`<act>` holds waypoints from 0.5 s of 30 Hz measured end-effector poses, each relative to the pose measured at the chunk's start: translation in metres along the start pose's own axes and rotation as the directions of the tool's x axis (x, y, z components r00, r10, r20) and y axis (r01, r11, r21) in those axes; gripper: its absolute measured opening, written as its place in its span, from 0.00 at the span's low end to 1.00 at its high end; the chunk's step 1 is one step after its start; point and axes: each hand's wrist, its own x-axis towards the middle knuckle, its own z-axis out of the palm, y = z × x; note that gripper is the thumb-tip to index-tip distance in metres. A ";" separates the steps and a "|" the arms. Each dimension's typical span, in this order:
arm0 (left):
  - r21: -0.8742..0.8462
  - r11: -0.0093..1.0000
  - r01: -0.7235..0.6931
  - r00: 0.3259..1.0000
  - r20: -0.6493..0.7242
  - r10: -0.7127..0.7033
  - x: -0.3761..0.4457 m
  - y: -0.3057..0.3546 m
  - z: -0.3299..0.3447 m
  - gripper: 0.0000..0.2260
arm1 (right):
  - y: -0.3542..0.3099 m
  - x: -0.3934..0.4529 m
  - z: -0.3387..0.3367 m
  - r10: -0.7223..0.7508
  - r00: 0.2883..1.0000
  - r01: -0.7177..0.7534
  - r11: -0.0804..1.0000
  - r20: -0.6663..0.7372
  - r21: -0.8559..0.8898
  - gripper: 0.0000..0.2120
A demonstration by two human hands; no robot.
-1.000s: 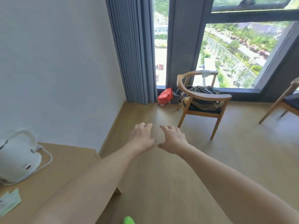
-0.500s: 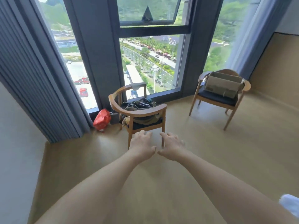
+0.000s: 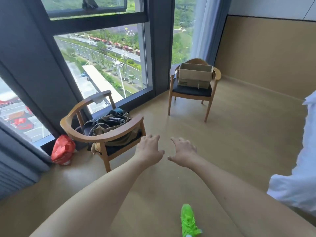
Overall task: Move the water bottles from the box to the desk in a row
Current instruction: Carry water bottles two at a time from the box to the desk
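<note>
Over on the far left there's a red bag (image 3: 63,149) slumped on the floor against the window frame, right beside the near chair (image 3: 102,132), which is piled with an olive bag (image 3: 111,127) and some dark gear. Moving in, the left hand (image 3: 148,152) is stretched out palm down over the wooden floor (image 3: 239,142), fingers loosely spread and holding nothing, hanging just past the near chair's front corner. The right hand (image 3: 183,153) is just beside it, same deal: fingers splayed, empty, thumbs of the 2 hands pointing at each other with a small gap between them. Further back, by the window corner, sits the far chair (image 3: 191,92) with the cardboard box (image 3: 195,76) resting on its dark seat, flaps up and open at the top; can't see inside from here, so no bottles visible. Down at the bottom there's a neon green shoe (image 3: 188,219) on the floor, and a white sleeve (image 3: 297,177) fills the right edge.
</note>
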 end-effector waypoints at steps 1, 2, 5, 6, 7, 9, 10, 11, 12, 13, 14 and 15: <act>0.008 1.000 -0.017 1.000 0.005 0.017 0.018 0.003 0.003 0.30 | 0.006 0.016 -0.002 0.012 1.000 -0.012 1.000 -0.003 0.014 0.41; 0.019 0.999 -0.030 0.999 0.013 0.030 0.037 0.006 0.006 0.30 | 0.013 0.034 -0.004 0.022 1.000 -0.022 0.999 -0.004 0.027 0.41; 0.061 0.997 -0.050 0.999 0.021 0.049 0.103 0.017 0.011 0.31 | 0.035 0.093 -0.015 0.037 0.999 -0.037 0.998 0.005 0.058 0.41; 0.069 0.996 -0.050 0.999 0.015 0.049 0.126 0.021 0.011 0.30 | 0.042 0.115 -0.021 0.039 0.999 -0.040 0.997 0.008 0.068 0.41; 0.070 0.996 -0.047 0.999 0.010 0.046 0.150 0.025 0.010 0.30 | 0.050 0.138 -0.029 0.043 0.999 -0.044 0.996 0.009 0.079 0.41; 0.072 0.997 -0.031 0.999 0.017 0.030 0.199 0.034 0.007 0.30 | 0.064 0.183 -0.048 0.047 0.999 -0.047 0.994 0.009 0.100 0.41; 0.072 0.997 -0.023 0.999 0.030 0.021 0.221 0.039 0.005 0.30 | 0.070 0.204 -0.058 0.047 0.999 -0.048 0.993 0.011 0.111 0.41; 0.068 0.998 -0.018 0.999 0.041 0.015 0.244 0.045 0.004 0.31 | 0.077 0.223 -0.069 0.048 0.999 -0.049 0.991 0.010 0.121 0.41; 0.067 0.998 -0.016 0.999 0.044 0.013 0.266 0.052 0.002 0.31 | 0.083 0.242 -0.079 0.049 0.999 -0.050 0.991 0.006 0.127 0.41; 0.066 0.998 -0.019 0.999 0.040 0.016 0.287 0.060 0.001 0.30 | 0.089 0.260 -0.089 0.052 0.999 -0.052 0.990 0.003 0.128 0.41; 0.063 0.998 -0.024 0.999 0.030 0.022 0.308 0.068 -0.001 0.30 | 0.096 0.277 -0.098 0.055 0.998 -0.054 0.990 0.000 0.128 0.41; 0.059 0.998 -0.032 0.999 0.019 0.031 0.327 0.075 -0.002 0.30 | 0.102 0.294 -0.107 0.059 0.998 -0.058 0.990 -0.006 0.127 0.41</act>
